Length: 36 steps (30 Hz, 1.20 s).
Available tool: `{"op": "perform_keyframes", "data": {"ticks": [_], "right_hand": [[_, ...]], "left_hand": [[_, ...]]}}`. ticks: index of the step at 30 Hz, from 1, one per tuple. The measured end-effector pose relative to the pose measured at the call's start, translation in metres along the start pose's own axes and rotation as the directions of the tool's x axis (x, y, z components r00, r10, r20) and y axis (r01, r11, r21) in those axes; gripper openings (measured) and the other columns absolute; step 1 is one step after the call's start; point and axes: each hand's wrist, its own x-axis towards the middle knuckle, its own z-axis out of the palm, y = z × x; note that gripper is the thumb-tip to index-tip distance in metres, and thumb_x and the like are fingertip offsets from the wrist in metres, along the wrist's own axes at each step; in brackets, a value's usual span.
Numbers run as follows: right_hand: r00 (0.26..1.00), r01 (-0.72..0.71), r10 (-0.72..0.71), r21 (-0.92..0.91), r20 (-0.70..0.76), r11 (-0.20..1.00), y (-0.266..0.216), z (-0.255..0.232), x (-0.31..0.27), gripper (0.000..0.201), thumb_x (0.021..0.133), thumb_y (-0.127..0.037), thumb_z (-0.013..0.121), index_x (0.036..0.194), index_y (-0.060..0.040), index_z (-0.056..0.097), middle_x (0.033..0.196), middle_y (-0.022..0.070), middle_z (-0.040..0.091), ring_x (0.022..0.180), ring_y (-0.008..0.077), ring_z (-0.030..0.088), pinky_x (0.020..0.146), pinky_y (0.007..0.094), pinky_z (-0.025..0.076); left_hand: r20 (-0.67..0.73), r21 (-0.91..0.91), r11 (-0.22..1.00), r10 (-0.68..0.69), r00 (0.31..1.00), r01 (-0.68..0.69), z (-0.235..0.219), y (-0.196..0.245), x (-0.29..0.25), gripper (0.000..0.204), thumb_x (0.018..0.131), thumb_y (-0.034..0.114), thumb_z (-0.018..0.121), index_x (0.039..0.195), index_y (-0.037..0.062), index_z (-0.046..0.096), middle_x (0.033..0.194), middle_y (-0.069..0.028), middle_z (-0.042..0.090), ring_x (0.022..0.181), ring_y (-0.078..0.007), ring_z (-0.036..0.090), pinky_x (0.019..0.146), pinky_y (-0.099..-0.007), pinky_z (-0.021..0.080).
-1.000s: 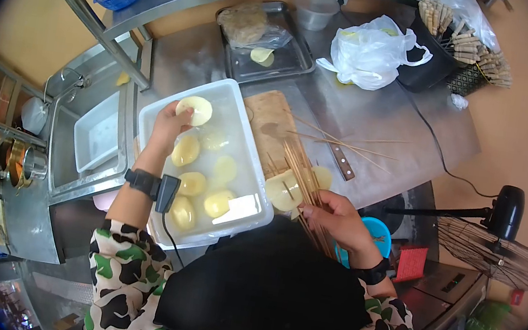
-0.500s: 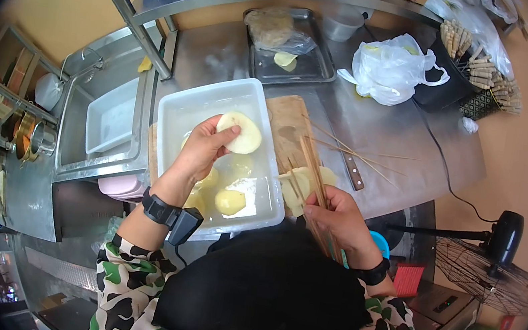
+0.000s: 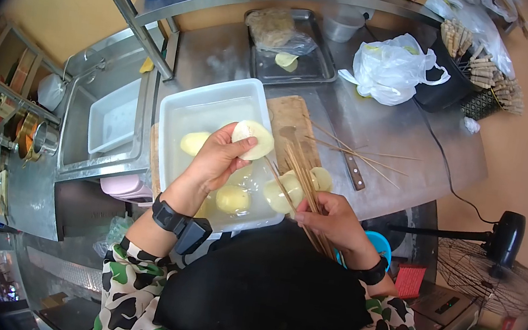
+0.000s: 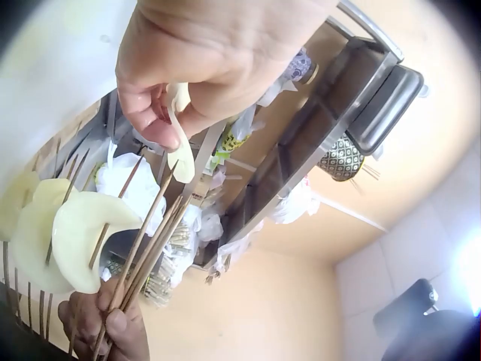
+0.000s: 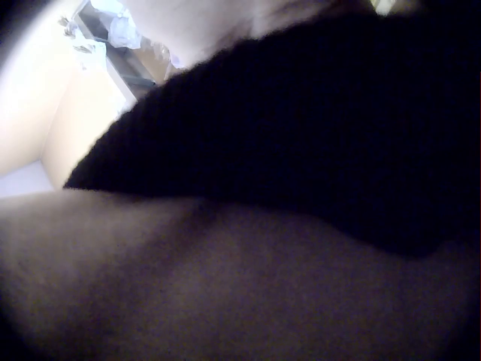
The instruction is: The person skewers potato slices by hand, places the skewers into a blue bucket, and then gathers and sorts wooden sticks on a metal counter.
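Note:
My left hand [image 3: 211, 163] pinches a pale potato slice [image 3: 257, 140] between thumb and fingers, above the tub's right side. In the left wrist view this slice [image 4: 183, 154] hangs edge-on, with a skewer tip right at its lower end. My right hand [image 3: 338, 220] grips a bundle of wooden skewers [image 4: 143, 259], points upward. Several potato slices [image 4: 83, 237] are threaded on skewers beside that hand. Peeled potatoes [image 3: 233, 199] lie in water in the white tub [image 3: 177, 102]. A dark band and skin fill most of the right wrist view, hiding the fingers there.
Under the skewers lies a wooden board [image 3: 288, 111], with a knife [image 3: 356, 174] and loose skewers [image 3: 373, 155] to its right. Farther back are a black tray [image 3: 318, 68] and a white plastic bag [image 3: 389, 68]. A fan [image 3: 502, 246] stands at right, a sink [image 3: 73, 131] at left.
My left hand has lifted the potato slice from the tub's far left and carried it right, toward the skewers. The right hand keeps its grip, the skewers tilting slightly.

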Motion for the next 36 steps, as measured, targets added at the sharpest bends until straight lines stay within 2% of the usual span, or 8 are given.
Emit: {"op": "perform_keyframes", "data": {"ticks": [6, 9, 15, 18, 21, 24, 30, 36], "right_hand": [[1.000, 0.005, -0.005, 0.019, -0.006, 1.000, 0.007, 0.000, 0.001, 0.011, 0.082, -0.013, 0.066, 0.083, -0.0040, 0.060, 0.069, -0.0035, 0.055, 0.057, 0.0016, 0.046, 0.049, 0.0169, 0.035], [1.000, -0.011, 0.012, 0.011, -0.012, 1.000, 0.009, 0.000, 0.002, 0.011, 0.082, -0.013, 0.066, 0.083, -0.0038, 0.060, 0.069, -0.0036, 0.055, 0.057, 0.0017, 0.045, 0.049, 0.0173, 0.035], [1.000, -0.029, 0.029, 0.021, 0.004, 0.999, 0.013, 0.003, 0.008, 0.010, 0.082, -0.012, 0.065, 0.083, -0.0035, 0.060, 0.069, -0.0034, 0.055, 0.058, 0.0018, 0.045, 0.049, 0.0174, 0.035], [0.999, -0.035, 0.036, 0.014, -0.013, 0.999, 0.013, 0.003, 0.009, 0.010, 0.082, -0.012, 0.065, 0.083, -0.0034, 0.060, 0.070, -0.0032, 0.055, 0.057, 0.0018, 0.045, 0.049, 0.0174, 0.035], [0.998, -0.047, 0.048, 0.006, -0.032, 0.999, 0.007, 0.003, 0.006, 0.009, 0.081, -0.011, 0.064, 0.083, -0.0032, 0.060, 0.070, -0.0029, 0.056, 0.059, 0.0022, 0.047, 0.051, 0.0177, 0.036], [0.999, -0.023, 0.020, -0.071, -0.039, 0.997, 0.004, 0.004, 0.006, 0.009, 0.081, -0.011, 0.064, 0.083, -0.0032, 0.060, 0.070, -0.0032, 0.055, 0.061, 0.0025, 0.048, 0.054, 0.0181, 0.039], [1.000, 0.015, -0.015, -0.044, 0.007, 0.999, 0.013, -0.002, 0.007, 0.023, 0.081, -0.009, 0.063, 0.102, -0.0006, 0.060, 0.070, -0.0044, 0.053, 0.064, 0.0031, 0.048, 0.058, 0.0191, 0.040], [0.996, 0.029, -0.023, -0.062, 0.091, 0.998, 0.011, -0.007, 0.009, 0.038, 0.080, -0.008, 0.061, 0.118, -0.0038, 0.057, 0.071, -0.0057, 0.049, 0.065, 0.0032, 0.046, 0.060, 0.0190, 0.040]], "left_hand": [[0.041, 0.069, 0.997, -0.033, 0.999, 0.030, 0.003, -0.012, -0.005, 0.028, 0.086, 0.007, 0.061, 0.113, 0.0043, 0.053, 0.094, -0.0009, 0.060, 0.076, -0.0075, 0.056, 0.062, -0.0188, 0.044], [0.026, 0.320, 0.944, 0.074, 0.997, -0.079, 0.007, -0.008, -0.011, 0.027, 0.086, 0.006, 0.061, 0.112, 0.0041, 0.053, 0.094, -0.0006, 0.061, 0.080, -0.0065, 0.056, 0.065, -0.0202, 0.045], [0.164, 0.521, 0.840, 0.076, 0.984, -0.152, -0.002, -0.019, -0.014, 0.021, 0.087, 0.004, 0.058, 0.108, 0.0018, 0.054, 0.092, -0.0024, 0.062, 0.083, -0.0081, 0.058, 0.072, -0.0227, 0.048], [0.152, 0.368, 0.911, 0.141, 0.978, -0.188, 0.011, -0.026, -0.020, 0.020, 0.088, 0.003, 0.055, 0.108, 0.0006, 0.054, 0.094, -0.0035, 0.063, 0.083, -0.0084, 0.059, 0.073, -0.0225, 0.048], [0.076, 0.291, 0.950, 0.098, 0.992, -0.116, 0.010, -0.020, -0.023, 0.020, 0.089, 0.002, 0.053, 0.109, -0.0010, 0.054, 0.095, -0.0052, 0.063, 0.084, -0.0087, 0.060, 0.075, -0.0223, 0.048], [0.093, 0.299, 0.941, 0.140, 0.986, -0.161, 0.011, -0.019, -0.024, 0.019, 0.090, 0.003, 0.051, 0.108, -0.0021, 0.055, 0.094, -0.0062, 0.064, 0.083, -0.0087, 0.060, 0.074, -0.0221, 0.048], [0.084, 0.301, 0.943, 0.125, 0.989, -0.145, 0.011, -0.021, -0.019, 0.017, 0.093, 0.009, 0.051, 0.105, -0.0006, 0.057, 0.089, -0.0040, 0.064, 0.079, -0.0071, 0.059, 0.070, -0.0207, 0.047], [0.004, 0.202, 0.979, 0.039, 0.999, -0.039, 0.009, -0.030, -0.013, 0.017, 0.092, 0.011, 0.052, 0.105, 0.0027, 0.058, 0.084, -0.0003, 0.064, 0.072, -0.0042, 0.056, 0.060, -0.0179, 0.042]]}}
